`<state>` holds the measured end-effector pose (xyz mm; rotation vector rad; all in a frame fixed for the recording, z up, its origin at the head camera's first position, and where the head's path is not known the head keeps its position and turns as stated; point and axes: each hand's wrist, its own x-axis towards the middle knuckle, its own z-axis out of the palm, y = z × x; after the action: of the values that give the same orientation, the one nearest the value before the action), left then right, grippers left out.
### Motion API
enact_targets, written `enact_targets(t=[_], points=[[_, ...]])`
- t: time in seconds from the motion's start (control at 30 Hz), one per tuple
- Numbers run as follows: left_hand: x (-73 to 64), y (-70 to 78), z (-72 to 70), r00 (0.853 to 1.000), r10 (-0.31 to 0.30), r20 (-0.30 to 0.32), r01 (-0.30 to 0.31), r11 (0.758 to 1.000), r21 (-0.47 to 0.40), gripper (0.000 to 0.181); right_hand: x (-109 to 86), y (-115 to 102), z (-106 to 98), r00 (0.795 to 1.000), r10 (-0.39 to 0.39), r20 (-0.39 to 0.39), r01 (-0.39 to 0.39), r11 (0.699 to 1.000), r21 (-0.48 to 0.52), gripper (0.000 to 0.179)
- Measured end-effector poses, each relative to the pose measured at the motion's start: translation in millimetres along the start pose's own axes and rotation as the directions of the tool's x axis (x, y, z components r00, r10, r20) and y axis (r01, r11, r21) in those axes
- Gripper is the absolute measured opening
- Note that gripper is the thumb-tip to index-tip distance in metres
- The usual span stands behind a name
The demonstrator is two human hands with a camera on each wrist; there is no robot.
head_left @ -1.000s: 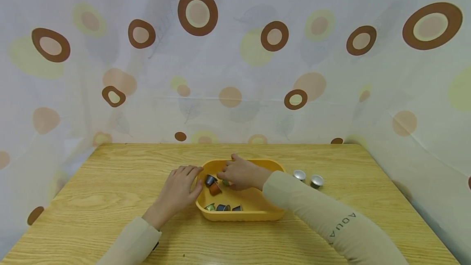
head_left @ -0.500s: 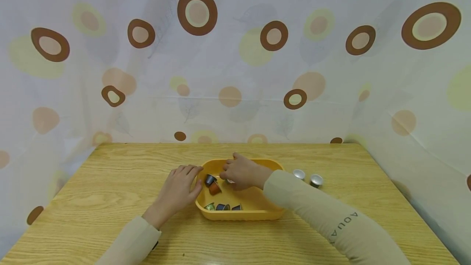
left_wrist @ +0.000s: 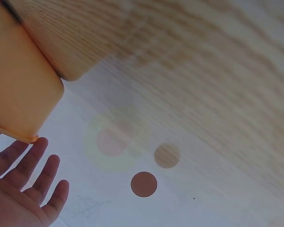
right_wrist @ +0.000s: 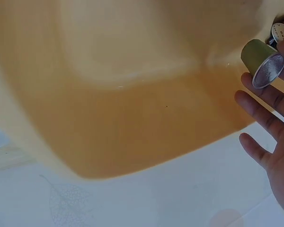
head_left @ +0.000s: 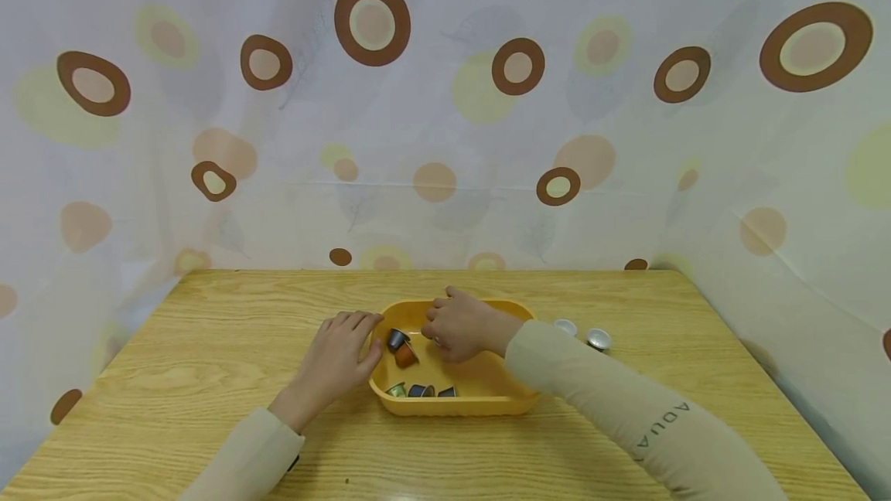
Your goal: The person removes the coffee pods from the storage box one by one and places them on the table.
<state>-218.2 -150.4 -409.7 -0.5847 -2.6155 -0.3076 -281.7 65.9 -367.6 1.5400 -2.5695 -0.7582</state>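
Note:
My right hand reaches into the yellow-orange tray. In the right wrist view it pinches a green coffee capsule, tilted so the silver lid shows. My left hand touches the tray's left rim with fingers mostly straight; the left wrist view shows the fingertips against that rim. Left of the right hand, inside the tray, a dark capsule and an orange-brown capsule lie together. Along the front wall lie a light green capsule and two dark blue capsules.
Right of the tray, two capsules with white lids stand on the wooden table, one partly behind the right sleeve. A patterned curtain encloses the table's back and sides.
My right hand has shifted slightly right within the tray. The green capsule seen below its fingers earlier is now mostly covered in the head view. My left hand stays put.

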Motion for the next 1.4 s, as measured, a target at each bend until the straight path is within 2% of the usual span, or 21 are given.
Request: enact_targets(t=[0.27,0.53,0.7,0.87,1.0,1.13,1.4], points=[[0.5,0.1,0.3,1.000,-0.005,0.004,0.005,1.000,0.003,0.033,-5.7,2,-7,1.000,0.029,0.000,-0.029,0.999,-0.026,0.025],[0.8,0.7,-0.3,1.000,-0.015,0.016,0.015,1.000,-0.007,0.033,-11.9,5,-10,0.999,0.025,-0.029,-0.026,1.000,-0.005,0.025],[0.5,0.4,0.0,1.000,-0.015,0.015,0.016,1.000,-0.010,0.033,-20.1,9,-14,0.996,0.004,-0.090,-0.002,1.000,0.018,0.020],[0.2,0.4,0.0,1.000,-0.011,0.002,0.011,1.000,-0.008,0.033,-28.2,15,-13,0.984,-0.016,-0.179,0.020,1.000,0.022,0.016],[0.0,0.9,-0.7,1.000,-0.008,-0.005,0.007,1.000,-0.009,0.033,-33.6,19,-11,0.981,-0.017,-0.196,0.023,0.999,0.027,0.014],[0.0,0.7,-0.6,1.000,-0.005,-0.006,0.005,1.000,-0.009,0.033,-38.8,21,-11,0.984,-0.006,-0.179,0.012,0.999,0.035,0.012],[0.0,-0.5,1.5,1.000,-0.007,-0.003,0.007,1.000,-0.007,0.033,-52.3,25,-11,0.968,0.013,-0.250,-0.001,0.999,0.050,0.009]])
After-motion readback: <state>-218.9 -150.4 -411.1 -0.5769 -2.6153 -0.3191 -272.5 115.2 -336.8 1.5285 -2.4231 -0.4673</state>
